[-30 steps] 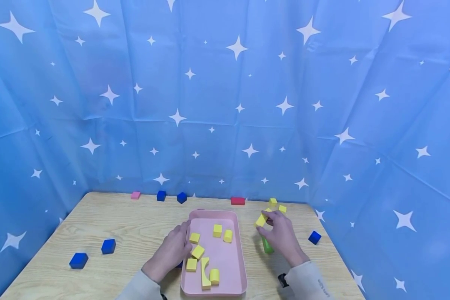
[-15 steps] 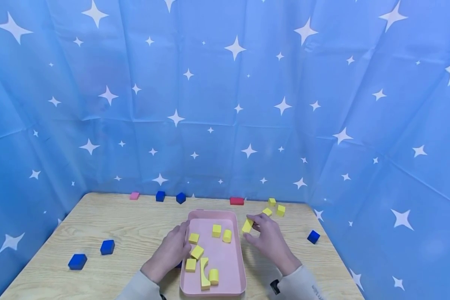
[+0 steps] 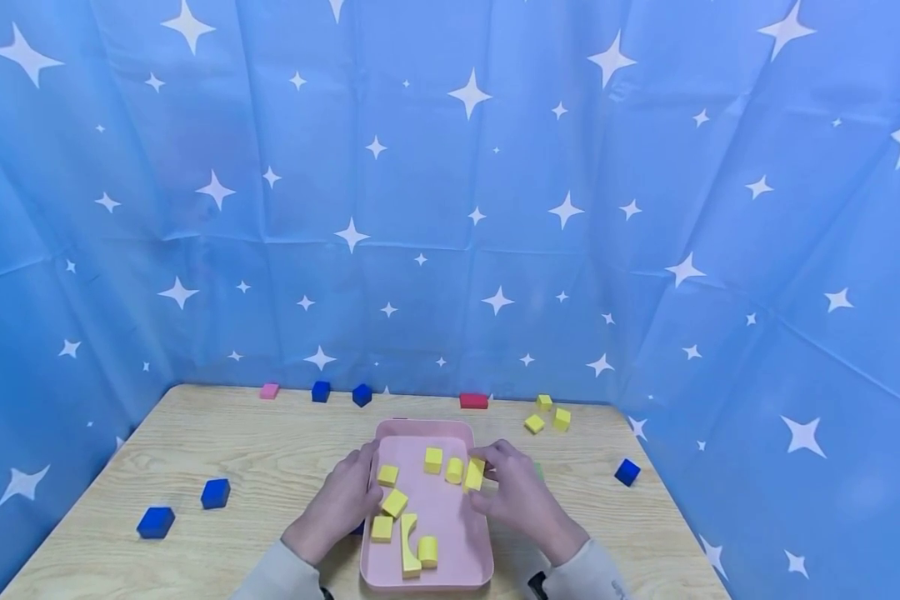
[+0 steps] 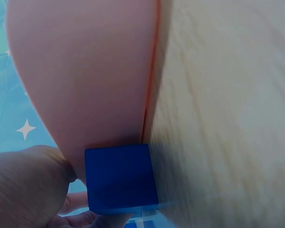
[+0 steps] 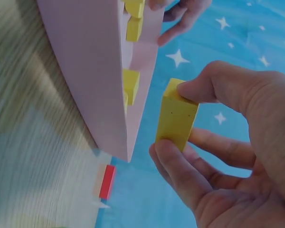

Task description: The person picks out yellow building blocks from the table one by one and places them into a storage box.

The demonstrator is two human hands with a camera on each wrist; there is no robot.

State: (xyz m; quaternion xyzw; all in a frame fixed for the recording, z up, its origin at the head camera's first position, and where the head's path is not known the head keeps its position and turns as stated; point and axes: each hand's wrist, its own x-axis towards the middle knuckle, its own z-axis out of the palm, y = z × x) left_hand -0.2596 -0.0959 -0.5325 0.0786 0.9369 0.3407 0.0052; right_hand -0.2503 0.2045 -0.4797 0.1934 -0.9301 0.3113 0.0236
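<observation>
My right hand [image 3: 522, 502] pinches a yellow rectangular block [image 5: 176, 116] between thumb and fingertips. In the head view that block is over the right rim of the pink tray [image 3: 450, 575]; the right wrist view shows it raised beside the tray wall. At the tray's left side, my left hand [image 3: 337, 502] grips the wall, thumb at the rim and fingers outside. Several yellow blocks lie in the tray, among them cubes, a cylinder [image 3: 427, 552] and an arch block [image 3: 408, 554]. A blue block [image 4: 121, 179] sits against the tray's outer left wall, close to the left fingers.
Blue blocks [image 3: 215, 493] lie on the table's left, along the back and at the right. A pink block [image 3: 269, 391] and a red block [image 3: 473, 401] are near the back edge. Yellow cubes [image 3: 562, 418] cluster back right. My right hand mostly covers a green block [image 3: 539, 472].
My right hand has carried the yellow block leftward, from above the green block to over the tray's right rim. The left hand stays on the tray's left wall.
</observation>
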